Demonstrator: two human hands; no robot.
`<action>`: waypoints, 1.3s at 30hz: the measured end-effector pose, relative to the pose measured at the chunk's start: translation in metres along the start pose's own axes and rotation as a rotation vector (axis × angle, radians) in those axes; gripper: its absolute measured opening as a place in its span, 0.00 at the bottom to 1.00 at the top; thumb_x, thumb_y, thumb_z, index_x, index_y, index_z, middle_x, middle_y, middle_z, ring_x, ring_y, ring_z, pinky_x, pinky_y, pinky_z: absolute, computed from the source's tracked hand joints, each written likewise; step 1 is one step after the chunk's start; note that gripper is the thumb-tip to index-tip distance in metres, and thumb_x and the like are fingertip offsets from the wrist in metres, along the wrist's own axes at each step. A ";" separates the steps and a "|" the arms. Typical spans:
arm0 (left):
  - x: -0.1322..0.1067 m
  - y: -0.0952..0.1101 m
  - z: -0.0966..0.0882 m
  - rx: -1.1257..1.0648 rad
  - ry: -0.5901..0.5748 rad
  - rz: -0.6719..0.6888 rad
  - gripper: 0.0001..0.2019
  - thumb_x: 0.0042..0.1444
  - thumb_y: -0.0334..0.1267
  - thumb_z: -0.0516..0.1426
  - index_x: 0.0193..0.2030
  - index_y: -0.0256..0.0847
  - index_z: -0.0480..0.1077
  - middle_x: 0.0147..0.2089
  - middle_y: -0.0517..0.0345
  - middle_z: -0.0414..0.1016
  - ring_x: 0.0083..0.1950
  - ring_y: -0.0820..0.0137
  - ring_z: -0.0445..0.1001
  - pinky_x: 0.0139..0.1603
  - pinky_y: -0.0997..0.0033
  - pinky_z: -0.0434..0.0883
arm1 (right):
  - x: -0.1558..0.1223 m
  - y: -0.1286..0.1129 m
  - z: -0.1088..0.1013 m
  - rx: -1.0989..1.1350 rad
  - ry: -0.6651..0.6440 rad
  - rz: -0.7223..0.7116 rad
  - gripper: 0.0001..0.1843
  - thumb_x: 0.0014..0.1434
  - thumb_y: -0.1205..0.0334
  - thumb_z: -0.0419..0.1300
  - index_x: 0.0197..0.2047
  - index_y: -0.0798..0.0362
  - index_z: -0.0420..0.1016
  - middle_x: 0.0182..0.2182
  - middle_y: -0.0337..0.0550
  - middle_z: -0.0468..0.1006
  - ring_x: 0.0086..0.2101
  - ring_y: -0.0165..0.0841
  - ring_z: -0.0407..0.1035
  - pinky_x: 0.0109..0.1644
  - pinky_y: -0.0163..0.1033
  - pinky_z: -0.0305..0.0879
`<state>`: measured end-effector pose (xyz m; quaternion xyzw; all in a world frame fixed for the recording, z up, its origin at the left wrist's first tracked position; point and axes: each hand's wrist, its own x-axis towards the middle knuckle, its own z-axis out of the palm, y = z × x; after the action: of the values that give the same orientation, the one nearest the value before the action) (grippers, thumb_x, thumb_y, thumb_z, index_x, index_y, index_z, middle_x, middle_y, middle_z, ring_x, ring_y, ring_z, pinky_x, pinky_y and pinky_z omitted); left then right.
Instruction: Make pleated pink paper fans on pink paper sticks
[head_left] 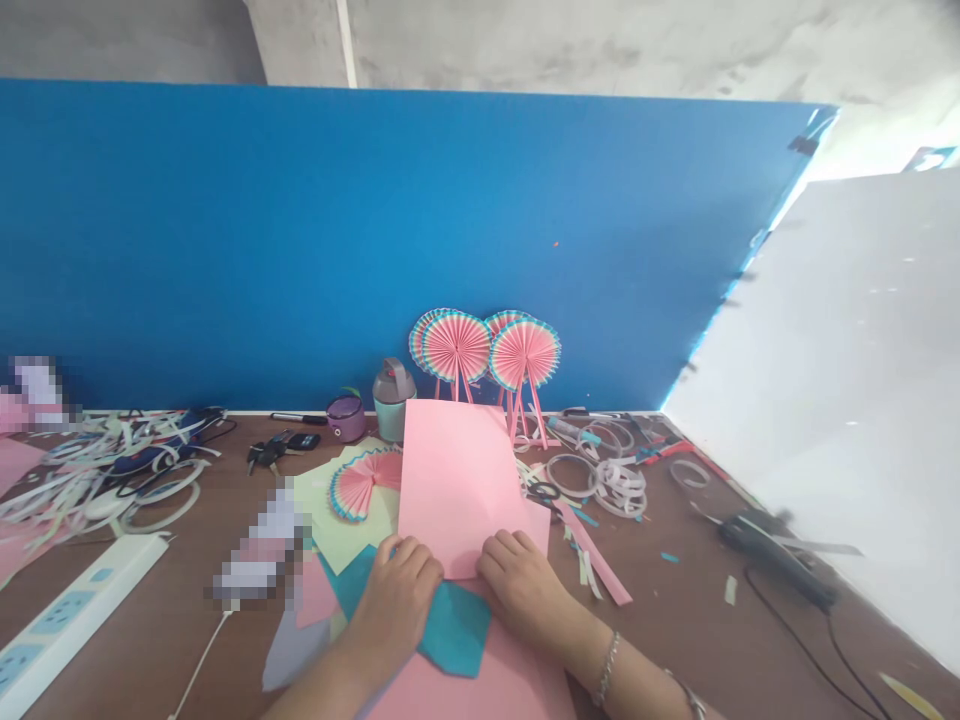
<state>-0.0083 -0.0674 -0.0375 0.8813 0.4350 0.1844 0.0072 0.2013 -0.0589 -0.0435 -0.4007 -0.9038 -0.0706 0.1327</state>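
A pink sheet of paper (461, 480) stretches away from me across the middle of the desk. At its near left corner my left hand (405, 585) has curled fingers closed on the edge. My right hand (521, 580) pinches the near right corner the same way; the fingertips are partly hidden. Beneath the hands lies a teal piece of paper (457, 630), over more pink paper (517, 685). Left of the sheet, a pleated paper fan (364, 485) rests half spread on pale green paper (319, 495).
Round pink paper fans (456, 347) stand against the blue partition (300, 240), beside a teal lidded cup (394, 405). Scissors (544, 491), paper strips (596, 555) and tape loops (621, 485) lie right. A glue gun (776, 555) with cord, a power strip (75, 615) and keys (266, 455) flank them.
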 end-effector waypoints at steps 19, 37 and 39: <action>0.005 0.000 -0.003 -0.206 0.016 -0.193 0.10 0.61 0.30 0.48 0.31 0.42 0.68 0.31 0.62 0.72 0.38 0.68 0.67 0.45 0.62 0.56 | 0.003 0.003 0.000 0.137 -0.121 0.193 0.09 0.60 0.75 0.52 0.32 0.54 0.68 0.32 0.41 0.71 0.34 0.34 0.59 0.37 0.39 0.48; 0.008 -0.001 -0.004 -0.135 0.001 -0.211 0.10 0.60 0.30 0.49 0.31 0.42 0.69 0.33 0.60 0.72 0.40 0.67 0.66 0.45 0.62 0.56 | 0.006 0.000 -0.009 0.226 -0.107 0.383 0.11 0.62 0.71 0.49 0.30 0.54 0.67 0.32 0.41 0.72 0.36 0.33 0.62 0.38 0.38 0.49; 0.008 0.000 -0.005 -0.118 -0.005 -0.202 0.10 0.60 0.30 0.49 0.32 0.42 0.70 0.33 0.60 0.72 0.40 0.67 0.66 0.45 0.62 0.56 | 0.006 -0.001 -0.012 0.220 -0.123 0.395 0.10 0.61 0.72 0.50 0.30 0.55 0.67 0.32 0.41 0.72 0.36 0.34 0.62 0.39 0.38 0.49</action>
<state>-0.0058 -0.0616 -0.0299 0.8317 0.5097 0.2057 0.0789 0.1989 -0.0578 -0.0301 -0.5565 -0.8165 0.0800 0.1313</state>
